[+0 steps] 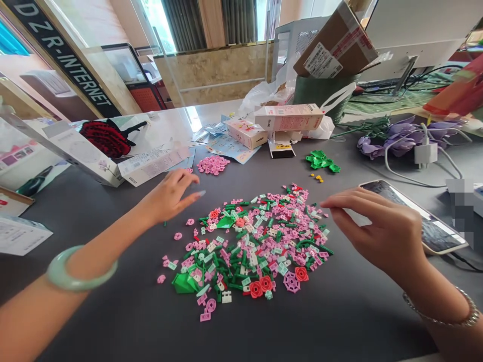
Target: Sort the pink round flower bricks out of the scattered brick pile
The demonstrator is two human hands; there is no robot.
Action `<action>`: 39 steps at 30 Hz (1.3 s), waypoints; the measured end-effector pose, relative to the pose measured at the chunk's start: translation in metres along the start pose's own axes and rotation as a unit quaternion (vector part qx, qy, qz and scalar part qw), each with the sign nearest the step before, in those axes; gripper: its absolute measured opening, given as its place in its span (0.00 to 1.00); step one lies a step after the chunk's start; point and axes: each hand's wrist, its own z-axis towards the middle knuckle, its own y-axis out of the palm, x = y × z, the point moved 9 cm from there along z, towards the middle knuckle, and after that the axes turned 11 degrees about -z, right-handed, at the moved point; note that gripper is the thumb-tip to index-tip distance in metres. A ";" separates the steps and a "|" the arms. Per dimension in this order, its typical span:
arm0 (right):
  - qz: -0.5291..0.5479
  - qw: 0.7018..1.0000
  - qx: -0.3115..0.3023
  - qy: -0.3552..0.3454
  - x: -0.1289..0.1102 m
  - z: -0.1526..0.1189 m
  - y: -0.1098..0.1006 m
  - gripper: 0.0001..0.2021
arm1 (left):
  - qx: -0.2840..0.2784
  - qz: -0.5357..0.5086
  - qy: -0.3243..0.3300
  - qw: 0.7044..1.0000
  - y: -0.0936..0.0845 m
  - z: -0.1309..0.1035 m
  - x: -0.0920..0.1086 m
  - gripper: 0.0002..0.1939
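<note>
A wide pile of small pink, green, white and red plastic pieces [260, 236] covers the middle of the dark table. Over its upper left side, my left hand [171, 196] is held with thumb and fingers apart and nothing between them. A small heap of round pink pieces [212, 165] lies just beyond that hand. At the pile's right edge is my right hand [372, 218], its thumb and fingertips pressed together; whatever they may hold is too small to make out. Green leaf pieces [321, 161] and a few yellow bits [317, 178] lie farther back.
A phone [415, 216] lies under and beyond my right hand. Purple flowers [403, 136] and a white charger [425, 155] are at the right. Small boxes [289, 118] stand at the back; more cartons [83, 151] and a red-black flower [107, 138] are at the left.
</note>
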 end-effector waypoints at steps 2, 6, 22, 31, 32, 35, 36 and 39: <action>0.003 1.000 -0.005 -0.004 -0.002 -0.001 0.002 0.09 | -0.039 -0.004 0.006 0.999 0.009 -0.026 0.003 0.21; 0.008 1.000 -0.010 -0.002 -0.002 -0.003 0.006 0.09 | -0.082 -0.006 0.017 0.996 0.027 -0.055 0.004 0.22; 0.011 1.000 -0.005 0.026 0.006 -0.007 0.012 0.09 | -0.091 -0.148 -0.033 0.984 0.029 -0.036 0.017 0.15; 0.013 1.000 -0.014 0.019 0.003 -0.006 0.010 0.10 | 0.081 -0.459 -0.234 0.853 0.008 -0.051 0.000 0.15; 0.012 1.000 -0.012 0.017 0.003 -0.006 0.010 0.10 | 0.094 -0.493 -0.253 0.827 0.009 -0.054 0.000 0.13; 0.010 1.000 -0.007 0.011 0.002 -0.006 0.009 0.09 | 0.105 -0.563 -0.301 0.763 0.016 -0.064 0.001 0.09; 0.011 1.000 -0.004 0.009 0.002 -0.006 0.009 0.09 | 0.104 -0.577 -0.314 0.747 0.018 -0.066 0.001 0.08; 0.009 1.000 -0.003 0.014 0.003 -0.007 0.010 0.09 | 0.097 -0.596 -0.342 0.720 0.021 -0.073 0.002 0.06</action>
